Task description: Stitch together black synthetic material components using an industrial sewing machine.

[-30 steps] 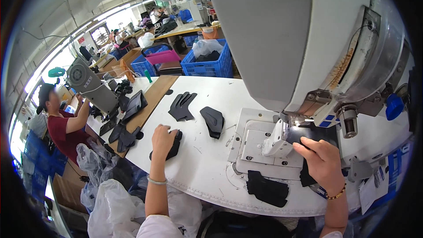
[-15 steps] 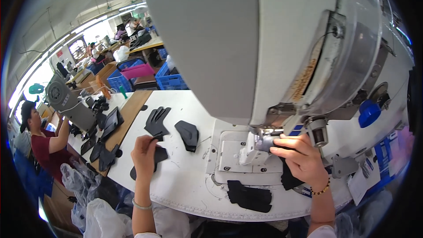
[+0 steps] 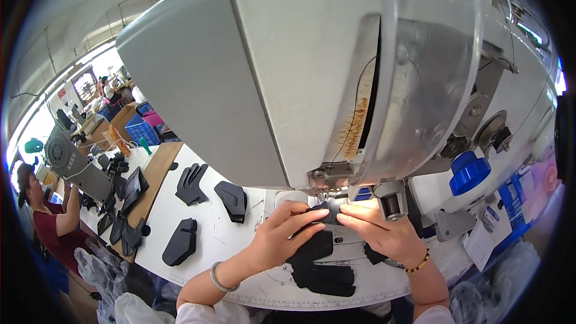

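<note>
A large white sewing machine (image 3: 312, 72) fills the upper view. My left hand (image 3: 282, 234) and my right hand (image 3: 378, 231) meet under its needle area, both pinching a small black fabric piece (image 3: 327, 211) on the machine bed. More black cut pieces (image 3: 327, 276) lie stacked just in front of my hands. A bangle circles my left wrist and a bead bracelet my right.
On the white table (image 3: 198, 231) to the left lie three stacks of black pieces (image 3: 191, 183) (image 3: 233, 198) (image 3: 180, 243). A person in a dark red top (image 3: 51, 222) works at another machine (image 3: 75, 165) at far left. Blue crates (image 3: 141, 132) stand behind. A blue knob (image 3: 471, 171) sits at right.
My head has moved closer to the machine. My left hand left the stack on the table at left and came to the needle area, joining my right hand on a black piece.
</note>
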A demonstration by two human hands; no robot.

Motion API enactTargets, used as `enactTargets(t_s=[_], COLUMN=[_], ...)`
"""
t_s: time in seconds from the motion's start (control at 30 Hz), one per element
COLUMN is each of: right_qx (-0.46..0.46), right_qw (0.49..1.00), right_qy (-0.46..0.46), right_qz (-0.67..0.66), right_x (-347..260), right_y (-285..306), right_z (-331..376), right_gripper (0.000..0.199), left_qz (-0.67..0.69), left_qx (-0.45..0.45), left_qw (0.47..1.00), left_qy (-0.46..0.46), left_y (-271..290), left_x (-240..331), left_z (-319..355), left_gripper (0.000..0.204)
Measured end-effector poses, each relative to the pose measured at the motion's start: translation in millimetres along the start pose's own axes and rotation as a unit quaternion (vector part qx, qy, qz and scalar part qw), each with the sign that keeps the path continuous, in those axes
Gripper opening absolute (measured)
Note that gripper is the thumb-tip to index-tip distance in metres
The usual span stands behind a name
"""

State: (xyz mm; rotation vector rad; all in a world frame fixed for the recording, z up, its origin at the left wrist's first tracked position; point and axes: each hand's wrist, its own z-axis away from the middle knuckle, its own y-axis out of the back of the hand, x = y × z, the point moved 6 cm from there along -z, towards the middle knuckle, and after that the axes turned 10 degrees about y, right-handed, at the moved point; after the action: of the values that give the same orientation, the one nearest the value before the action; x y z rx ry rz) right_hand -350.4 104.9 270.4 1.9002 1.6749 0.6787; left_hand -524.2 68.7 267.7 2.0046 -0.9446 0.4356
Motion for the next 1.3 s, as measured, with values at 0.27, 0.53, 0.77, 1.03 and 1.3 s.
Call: enactTargets(t_s=[0.27,0.53,0.77,1.03,1.3], right_qx=[0.017,0.044,0.037,0.049,0.031], right_qw=[1.000,0.999,0.999,0.997,0.994], right_qy=[0.012,0.005,0.004,-0.054,-0.093], right_qz=[0.018,-0.017,-0.006,-0.039,-0.056], right_x=[2.9,2.4,3.3,7.5,20.4], right_y=[-4.4,-2.1,-2.7,-8.4,-23.1], right_z=[3.4,-4.4,-4.9,-3.8,13.0], right_gripper=[0.029,0.030,0.032,0.031,0.033], left_qz=[-0.115,-0.106,-0.109,-0.078,-0.075], left_qx=[0.048,0.056,0.064,-0.001,0.009], left_qw=[0.967,0.961,0.961,0.981,0.983], left_qy=[-0.221,-0.249,-0.247,-0.176,-0.166], left_y=[-0.8,0.7,2.1,7.2,8.2], left_x=[15.8,10.7,12.0,9.5,8.1], left_z=[-0.4,0.8,-0.9,-8.1,-8.7], left_gripper=[0.036,0.029,0.027,0.042,0.042])
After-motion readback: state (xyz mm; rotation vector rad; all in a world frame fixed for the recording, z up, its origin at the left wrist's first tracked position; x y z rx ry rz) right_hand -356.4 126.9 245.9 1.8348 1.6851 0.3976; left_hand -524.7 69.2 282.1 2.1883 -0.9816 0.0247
